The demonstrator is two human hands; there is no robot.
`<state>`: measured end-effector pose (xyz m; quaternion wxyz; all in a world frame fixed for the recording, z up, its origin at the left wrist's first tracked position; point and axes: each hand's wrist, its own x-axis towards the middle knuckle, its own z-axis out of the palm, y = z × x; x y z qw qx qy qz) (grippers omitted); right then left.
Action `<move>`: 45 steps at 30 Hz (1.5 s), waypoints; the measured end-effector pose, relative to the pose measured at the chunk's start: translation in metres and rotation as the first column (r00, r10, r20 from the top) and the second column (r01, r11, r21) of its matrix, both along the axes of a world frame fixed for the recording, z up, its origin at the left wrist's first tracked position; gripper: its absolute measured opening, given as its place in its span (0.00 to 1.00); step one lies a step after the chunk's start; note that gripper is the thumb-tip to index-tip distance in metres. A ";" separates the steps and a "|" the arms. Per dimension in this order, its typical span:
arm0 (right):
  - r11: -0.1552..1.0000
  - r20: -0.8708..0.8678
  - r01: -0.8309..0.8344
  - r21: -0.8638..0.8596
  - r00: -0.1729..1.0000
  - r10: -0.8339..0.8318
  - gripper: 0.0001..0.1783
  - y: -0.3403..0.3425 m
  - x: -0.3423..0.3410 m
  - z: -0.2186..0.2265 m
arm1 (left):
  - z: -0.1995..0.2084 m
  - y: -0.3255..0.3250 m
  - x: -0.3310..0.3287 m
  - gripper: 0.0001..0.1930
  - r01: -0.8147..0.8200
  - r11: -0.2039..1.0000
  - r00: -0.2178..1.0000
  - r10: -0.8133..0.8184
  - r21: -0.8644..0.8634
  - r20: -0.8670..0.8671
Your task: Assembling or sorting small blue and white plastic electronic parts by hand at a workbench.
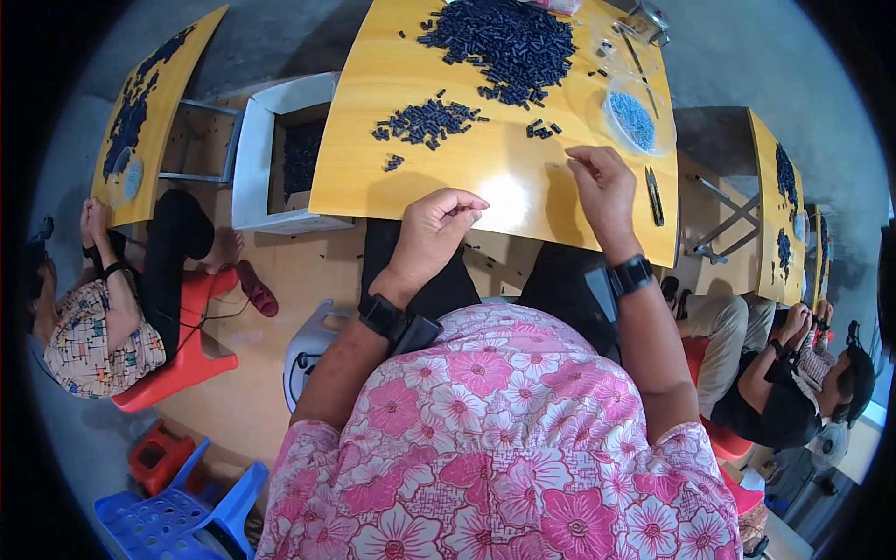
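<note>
My left hand [437,233] is over the near edge of the yellow table [355,191], thumb and fingertips pinched together. To its right, my right hand [605,194] is above the tabletop, also closed in a pinch. Whatever either pinch holds, if anything, is too small to make out. Beyond the hands lie a small pile of short black cylindrical parts [429,122] and a few more black pieces [541,131]. Close to my right hand are a clear tub of small light-blue pieces [635,121] and black-handled thread snips [655,196].
A large heap of black parts [504,42] covers the far tabletop, with a metal cup [649,21] at the far right. A white box [257,177] stands left of the table. Other people work at tables on both sides. Blue [177,509] and red stools stand behind left.
</note>
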<state>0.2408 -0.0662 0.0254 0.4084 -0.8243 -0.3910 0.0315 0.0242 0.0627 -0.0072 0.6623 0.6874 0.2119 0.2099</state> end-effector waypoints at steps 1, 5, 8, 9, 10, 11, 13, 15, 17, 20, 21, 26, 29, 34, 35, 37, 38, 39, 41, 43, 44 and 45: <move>0.999 0.029 -0.022 -0.024 0.999 0.023 0.07 0.009 0.004 -0.004 | 0.000 0.001 0.001 0.06 -0.001 1.000 1.000 0.001 -0.003 0.004; 0.989 0.221 -0.064 -0.136 0.971 0.093 0.07 0.035 0.015 -0.015 | 0.001 0.003 0.004 0.06 -0.012 1.000 1.000 0.012 -0.021 -0.011; 0.970 0.327 -0.004 -0.245 0.941 0.087 0.08 0.045 0.015 -0.013 | 0.000 0.004 0.003 0.06 -0.005 0.999 1.000 0.005 -0.032 -0.012; 0.969 0.326 -0.008 -0.249 0.941 0.091 0.08 0.047 0.014 -0.012 | 0.000 0.004 0.002 0.06 0.004 1.000 1.000 -0.004 -0.023 -0.020; 0.956 0.331 0.022 -0.292 0.940 0.080 0.08 0.048 0.013 -0.010 | 0.000 0.005 0.002 0.06 0.001 1.000 1.000 -0.001 -0.027 -0.021; 0.941 0.336 0.051 -0.333 0.939 0.068 0.08 0.049 0.013 -0.009 | -0.001 0.005 0.002 0.06 0.010 1.000 1.000 -0.010 -0.023 -0.021; 0.923 0.331 0.083 -0.377 0.942 0.051 0.08 0.051 0.009 -0.006 | -0.003 0.005 0.002 0.06 0.018 1.000 1.000 -0.018 -0.024 -0.026; 0.902 0.329 0.115 -0.416 0.944 0.032 0.08 0.050 0.007 -0.007 | -0.004 0.006 0.001 0.06 0.026 1.000 0.999 -0.026 0.001 -0.042; 0.920 0.293 0.122 -0.371 0.956 -0.009 0.07 0.048 0.008 -0.012 | -0.004 0.006 0.001 0.06 0.026 1.000 0.999 -0.026 0.008 -0.043; 0.930 0.308 0.093 -0.355 0.951 0.023 0.07 0.045 0.011 -0.016 | -0.005 0.006 0.001 0.06 0.025 1.000 0.999 -0.024 0.013 -0.039; 0.931 0.310 0.093 -0.354 0.950 0.023 0.07 0.044 0.013 -0.017 | -0.005 0.006 0.002 0.06 0.023 1.000 0.999 -0.023 0.012 -0.035; 0.923 0.460 -0.023 -0.384 0.862 0.213 0.04 0.044 0.017 -0.023 | -0.005 0.005 0.003 0.07 0.016 1.000 0.999 -0.016 0.010 -0.036; 0.927 0.554 -0.086 -0.365 0.780 0.291 0.04 0.041 0.021 -0.029 | -0.006 0.003 0.003 0.07 0.010 1.000 1.000 -0.010 0.005 -0.028; 0.951 0.380 -0.185 -0.249 0.884 0.272 0.05 0.035 -0.011 -0.010 | -0.006 0.001 0.003 0.07 0.000 1.000 1.000 0.000 -0.008 -0.019; 0.959 0.263 -0.220 -0.179 0.929 0.262 0.05 0.032 -0.021 -0.004 | -0.004 0.000 0.003 0.07 -0.005 0.999 1.000 0.004 -0.032 -0.025; 0.901 0.380 -0.377 -0.215 0.818 0.433 0.05 0.029 -0.045 0.018 | -0.005 -0.003 0.004 0.08 -0.022 0.998 0.999 0.020 -0.056 -0.039; 0.906 0.185 -0.404 -0.124 0.888 0.421 0.07 0.025 -0.049 0.012 | -0.007 -0.006 0.008 0.08 -0.060 0.991 0.996 0.068 -0.123 0.060; 0.913 -0.022 -0.407 -0.030 0.914 0.406 0.08 0.021 -0.051 0.003 | -0.008 -0.009 0.012 0.09 -0.088 0.977 0.981 0.119 -0.193 0.154; 0.941 -0.247 -0.312 0.132 0.909 0.336 0.06 0.018 -0.058 -0.015 | -0.008 -0.014 0.020 0.09 -0.072 0.964 0.975 0.122 -0.257 0.185; 0.944 -0.481 -0.273 0.186 0.812 0.330 0.04 0.017 -0.072 -0.014 | -0.008 -0.016 0.021 0.09 -0.056 0.946 0.968 0.130 -0.321 0.214; 0.939 -0.502 -0.251 0.235 0.796 0.339 0.04 0.017 -0.074 -0.020 | -0.008 -0.018 0.021 0.08 -0.084 0.941 0.977 0.142 -0.328 0.158; 0.940 -0.503 -0.248 0.237 0.796 0.337 0.04 0.017 -0.074 -0.022 | -0.008 -0.018 0.021 0.07 -0.111 0.936 0.983 0.153 -0.333 0.103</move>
